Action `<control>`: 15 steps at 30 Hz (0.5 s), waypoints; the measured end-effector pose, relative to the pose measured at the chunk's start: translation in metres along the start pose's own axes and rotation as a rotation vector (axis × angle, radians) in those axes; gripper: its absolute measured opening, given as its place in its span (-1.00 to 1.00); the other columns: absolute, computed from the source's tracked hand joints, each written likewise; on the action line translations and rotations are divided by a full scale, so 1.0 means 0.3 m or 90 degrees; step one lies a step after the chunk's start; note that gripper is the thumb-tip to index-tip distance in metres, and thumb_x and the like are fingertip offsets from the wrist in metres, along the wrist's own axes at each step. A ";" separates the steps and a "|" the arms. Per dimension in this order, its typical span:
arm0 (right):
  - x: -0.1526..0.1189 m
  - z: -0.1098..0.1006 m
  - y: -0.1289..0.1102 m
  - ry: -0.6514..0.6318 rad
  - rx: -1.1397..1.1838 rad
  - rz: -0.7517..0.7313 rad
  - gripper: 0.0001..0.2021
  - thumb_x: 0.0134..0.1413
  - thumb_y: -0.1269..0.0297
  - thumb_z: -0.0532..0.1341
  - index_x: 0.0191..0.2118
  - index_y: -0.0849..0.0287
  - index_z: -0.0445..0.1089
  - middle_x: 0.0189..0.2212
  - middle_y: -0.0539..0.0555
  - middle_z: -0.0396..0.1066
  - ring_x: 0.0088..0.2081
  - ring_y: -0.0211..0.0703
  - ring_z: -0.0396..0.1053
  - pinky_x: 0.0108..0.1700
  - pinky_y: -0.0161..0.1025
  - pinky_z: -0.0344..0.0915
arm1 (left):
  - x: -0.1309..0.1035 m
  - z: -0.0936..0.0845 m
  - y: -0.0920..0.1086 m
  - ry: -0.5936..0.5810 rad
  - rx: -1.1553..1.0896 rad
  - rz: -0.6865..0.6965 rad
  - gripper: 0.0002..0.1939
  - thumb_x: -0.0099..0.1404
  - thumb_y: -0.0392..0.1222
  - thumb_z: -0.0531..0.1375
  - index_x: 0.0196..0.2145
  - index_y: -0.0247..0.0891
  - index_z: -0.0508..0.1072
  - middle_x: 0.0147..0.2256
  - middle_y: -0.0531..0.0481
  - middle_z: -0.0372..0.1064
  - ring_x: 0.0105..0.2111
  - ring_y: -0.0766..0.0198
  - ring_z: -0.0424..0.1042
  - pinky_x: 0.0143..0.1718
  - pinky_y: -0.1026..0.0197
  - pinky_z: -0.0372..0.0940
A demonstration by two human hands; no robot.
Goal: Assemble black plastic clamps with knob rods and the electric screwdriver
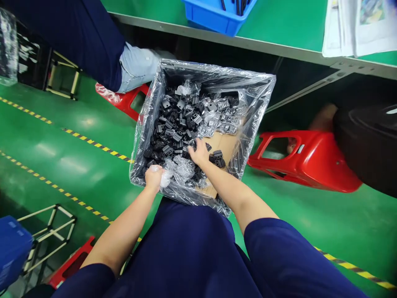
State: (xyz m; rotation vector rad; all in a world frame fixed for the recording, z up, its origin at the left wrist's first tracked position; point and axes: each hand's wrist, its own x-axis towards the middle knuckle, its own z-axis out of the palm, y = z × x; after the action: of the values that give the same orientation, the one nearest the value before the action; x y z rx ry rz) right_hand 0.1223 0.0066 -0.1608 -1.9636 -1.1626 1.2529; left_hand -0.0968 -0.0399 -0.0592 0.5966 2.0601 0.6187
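Observation:
A bin lined with clear plastic film [217,71] stands below me, with many small black parts [173,124] heaped inside. At its near left corner, my left hand [153,177] is closed on crumpled clear plastic [166,178]. My right hand [199,153] reaches into the middle of the bin, its fingers apart over the black parts. More crumpled plastic [183,169] lies between the two hands. Plastic-wrapped parts [221,118] sit toward the far right of the bin, beside bare brown cardboard [225,145].
Beyond the bin runs a green table [279,29] with a blue tray [211,17] and papers [372,33]. Red stools [313,159] stand at both sides. A person's leg in jeans [136,66] is at the upper left; another person sits at the right.

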 end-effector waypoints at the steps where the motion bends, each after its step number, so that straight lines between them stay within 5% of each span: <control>1: -0.059 0.016 -0.007 -0.068 -0.070 -0.086 -0.22 0.11 0.00 0.30 0.37 0.22 0.13 0.36 0.36 0.09 0.36 0.25 0.04 0.37 0.13 0.00 | 0.010 0.002 -0.008 0.013 -0.012 -0.016 -0.72 -0.12 -0.24 0.28 -0.35 -0.25 0.44 -0.43 0.00 0.40 -0.47 0.29 0.34 -0.40 0.22 0.22; 3: -0.173 0.059 -0.010 -0.215 -0.183 -0.201 0.02 -0.08 -0.05 0.44 0.43 0.23 0.04 0.44 0.37 -0.11 0.42 0.34 -0.13 0.40 0.17 -0.10 | 0.024 0.012 -0.015 0.025 -0.034 -0.045 -0.72 -0.06 -0.25 0.27 -0.31 -0.27 0.44 -0.40 0.00 0.40 -0.45 0.31 0.36 -0.36 0.21 0.24; 5: -0.260 0.109 -0.003 -0.286 -0.209 -0.200 0.04 -0.15 0.11 0.49 0.43 0.21 0.05 0.47 0.35 -0.19 0.43 0.36 -0.19 0.41 0.20 -0.14 | 0.030 0.022 -0.013 0.024 -0.051 -0.069 -0.71 -0.03 -0.28 0.27 -0.28 -0.29 0.44 -0.39 -0.01 0.40 -0.44 0.31 0.36 -0.35 0.20 0.24; 10: -0.301 0.177 0.024 -0.282 -0.111 -0.122 -0.61 0.11 0.48 0.19 0.06 0.20 0.48 0.15 0.31 0.38 0.25 0.12 0.17 0.31 0.00 0.08 | 0.023 0.019 0.003 -0.067 -0.076 -0.096 -0.60 -0.02 -0.32 0.27 -0.15 -0.32 0.44 -0.32 -0.07 0.45 -0.43 0.30 0.39 -0.36 0.23 0.27; 13: -0.290 0.182 0.022 -0.257 -0.020 -0.064 -0.78 0.06 0.48 0.18 -0.21 0.15 0.52 -0.12 0.18 0.50 0.04 0.03 0.35 0.20 -0.10 0.21 | 0.000 0.017 0.005 -0.173 -0.089 -0.103 -0.33 -0.09 -0.39 0.27 0.05 -0.29 0.40 -0.19 -0.08 0.50 -0.38 0.29 0.45 -0.33 0.26 0.33; 15: -0.305 0.192 0.006 -0.233 0.061 -0.017 -0.81 0.03 0.42 0.21 -0.22 0.11 0.48 -0.23 0.06 0.50 -0.11 -0.03 0.39 0.07 -0.13 0.30 | -0.024 0.024 0.003 -0.253 -0.092 -0.119 -0.18 -0.14 -0.42 0.26 0.16 -0.26 0.34 -0.14 -0.10 0.51 -0.36 0.26 0.49 -0.33 0.25 0.36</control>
State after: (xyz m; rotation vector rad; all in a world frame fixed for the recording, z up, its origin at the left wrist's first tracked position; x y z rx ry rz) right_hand 0.0528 -0.0749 -0.1462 -1.6878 -1.2663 1.6707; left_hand -0.0870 -0.0421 -0.0579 0.3999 1.6586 0.4902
